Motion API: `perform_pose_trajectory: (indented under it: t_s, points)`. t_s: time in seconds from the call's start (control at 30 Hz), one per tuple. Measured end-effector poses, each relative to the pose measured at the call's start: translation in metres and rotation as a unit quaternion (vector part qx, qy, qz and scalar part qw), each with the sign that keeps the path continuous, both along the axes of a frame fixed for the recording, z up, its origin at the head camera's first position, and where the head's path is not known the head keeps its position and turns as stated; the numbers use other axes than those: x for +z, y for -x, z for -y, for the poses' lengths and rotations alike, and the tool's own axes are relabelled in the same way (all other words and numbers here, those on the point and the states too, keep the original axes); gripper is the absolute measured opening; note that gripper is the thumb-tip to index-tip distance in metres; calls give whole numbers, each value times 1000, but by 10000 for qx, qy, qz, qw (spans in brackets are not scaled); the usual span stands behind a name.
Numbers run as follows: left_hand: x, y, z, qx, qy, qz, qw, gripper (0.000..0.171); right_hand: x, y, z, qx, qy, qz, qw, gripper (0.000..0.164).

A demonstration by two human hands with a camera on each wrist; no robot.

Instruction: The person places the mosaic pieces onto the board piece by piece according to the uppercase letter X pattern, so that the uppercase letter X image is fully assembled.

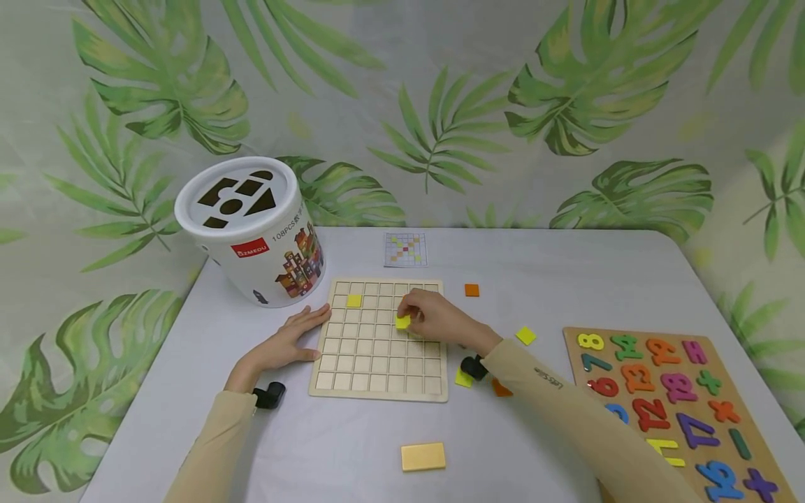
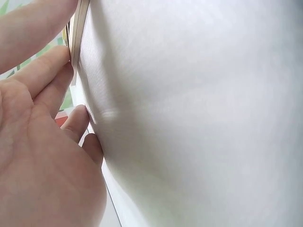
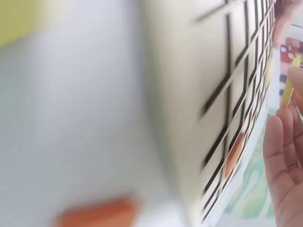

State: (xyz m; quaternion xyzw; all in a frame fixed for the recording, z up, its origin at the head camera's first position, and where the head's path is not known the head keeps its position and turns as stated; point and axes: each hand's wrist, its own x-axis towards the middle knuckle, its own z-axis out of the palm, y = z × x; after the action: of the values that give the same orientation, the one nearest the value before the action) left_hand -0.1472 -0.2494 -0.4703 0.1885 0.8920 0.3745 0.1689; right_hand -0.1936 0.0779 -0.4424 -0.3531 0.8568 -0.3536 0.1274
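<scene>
Right hand point(image 1: 434, 316) pinches a yellow tile point(image 1: 403, 322) over the grid board point(image 1: 377, 349)!
Left hand point(image 1: 286, 344), fingers extended, touches the board's left edge; whether the held tile meets a cell is hard to tell. Cells hold another yellow tile point(image 1: 354, 300) and an orange tile point(image 3: 234, 155). Lidded bucket point(image 1: 248, 269) back left; rightward, tabletop point(image 1: 541, 279) separates loose tiles point(image 1: 525, 335) from the number board point(image 1: 572, 335).

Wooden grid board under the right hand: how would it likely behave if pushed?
The grid board looks stiff, given its straight edges and flat surface. Lying broad and flat, it would probably slide rather than tip or roll. The yellow tile near its far left corner may ride along in place, since the lines around its cell look raised.
</scene>
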Motion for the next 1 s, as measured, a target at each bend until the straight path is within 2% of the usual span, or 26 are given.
perform_pose_trajectory:
  t_s: [0.3,0.43,0.6,0.7,0.8,0.9,1.0]
  points:
    - [-1,1,1,-34,19,-23,10000,79,-3,18,55,174,-307,-207,9992,17]
    - [-1,1,2,-71,37,-29,10000,79,-6,21,67,226,-501,-271,9981,15]
    - [-2,2,2,-89,52,-36,9999,79,-8,22,75,101,-679,-255,9973,14]
    - [-2,3,2,-80,24,-45,10000,79,-7,21,73,56,-761,-320,9966,14]
    - [-1,2,1,-70,3,-21,10000,80,-4,20,63,-7,-583,-280,9979,16]
    - [-1,1,0,-49,14,10,10000,80,0,23,41,-203,-156,-73,9996,19]
    - [-2,0,1,-6,54,13,10000,79,2,28,7,-580,153,45,9982,16]
